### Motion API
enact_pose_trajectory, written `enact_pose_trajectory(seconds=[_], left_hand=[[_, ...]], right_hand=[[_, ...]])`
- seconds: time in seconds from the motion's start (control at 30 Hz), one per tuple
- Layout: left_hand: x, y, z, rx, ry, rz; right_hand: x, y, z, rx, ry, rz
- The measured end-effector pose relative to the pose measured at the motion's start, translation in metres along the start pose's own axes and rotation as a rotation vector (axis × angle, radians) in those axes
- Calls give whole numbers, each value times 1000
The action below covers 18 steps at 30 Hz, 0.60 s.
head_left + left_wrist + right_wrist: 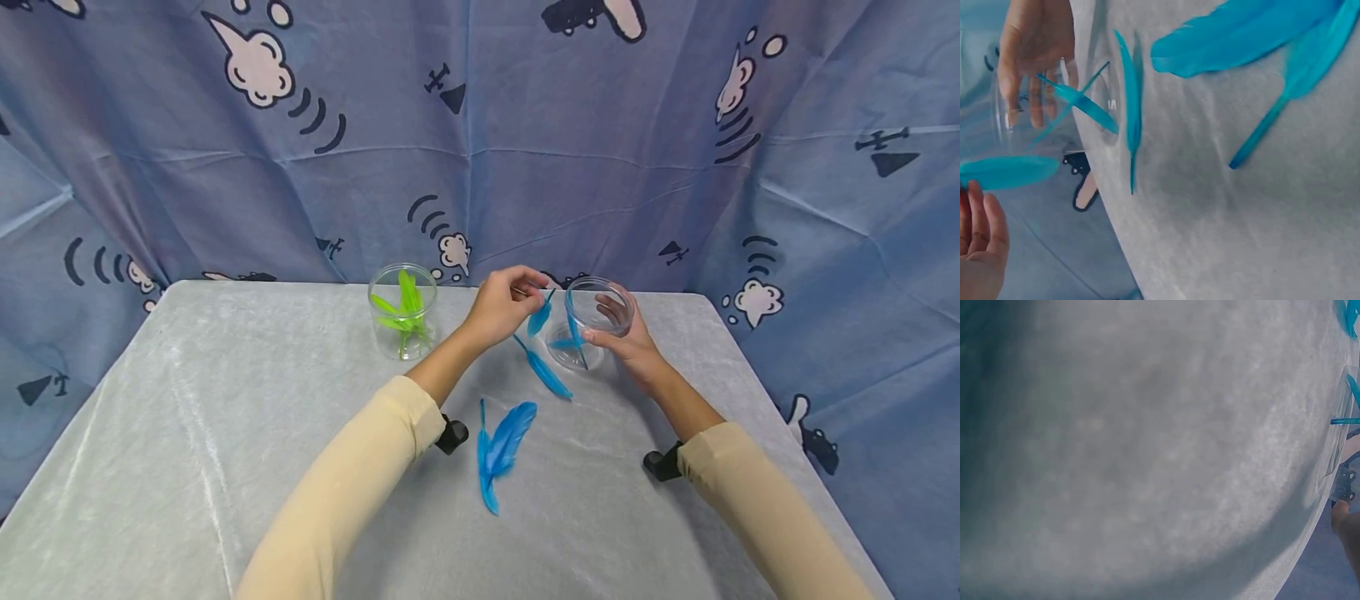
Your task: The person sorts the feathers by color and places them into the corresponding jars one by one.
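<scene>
My left hand [501, 307] pinches a small blue feather [539, 319] just left of a clear round jar [557, 357]. In the left wrist view, the held feather [1013, 172] extends from the fingertips across in front of the jar. The right hand [636, 346] grips the jar from its right side, thumb in front and fingers behind the wall. Two blue feathers [1088, 108] cross inside the jar. On the table beside its base lies another blue feather [548, 377]. Only the thumb side of the right hand shows in the right wrist view.
A second clear jar [380, 337] holding green feathers [409, 293] stands at the back, left of my left hand. Nearer the front lie a wide blue feather [512, 437] and a narrow one [483, 468]. A patterned blue curtain [510, 200] hangs behind the grey-covered table [187, 433].
</scene>
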<state>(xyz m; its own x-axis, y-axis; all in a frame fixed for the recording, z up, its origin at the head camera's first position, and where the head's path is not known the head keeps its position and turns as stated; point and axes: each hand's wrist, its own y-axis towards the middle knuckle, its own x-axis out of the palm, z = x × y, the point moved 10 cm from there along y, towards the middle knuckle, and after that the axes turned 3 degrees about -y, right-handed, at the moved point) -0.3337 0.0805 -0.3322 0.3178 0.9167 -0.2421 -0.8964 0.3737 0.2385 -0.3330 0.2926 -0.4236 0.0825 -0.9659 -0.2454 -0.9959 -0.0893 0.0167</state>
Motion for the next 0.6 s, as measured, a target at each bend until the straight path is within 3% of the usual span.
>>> enact_pose_trajectory(seconds=[0.6], left_hand=[[14, 17, 37, 17, -102, 54]], right_hand=[[3, 0, -3, -14, 43, -23]])
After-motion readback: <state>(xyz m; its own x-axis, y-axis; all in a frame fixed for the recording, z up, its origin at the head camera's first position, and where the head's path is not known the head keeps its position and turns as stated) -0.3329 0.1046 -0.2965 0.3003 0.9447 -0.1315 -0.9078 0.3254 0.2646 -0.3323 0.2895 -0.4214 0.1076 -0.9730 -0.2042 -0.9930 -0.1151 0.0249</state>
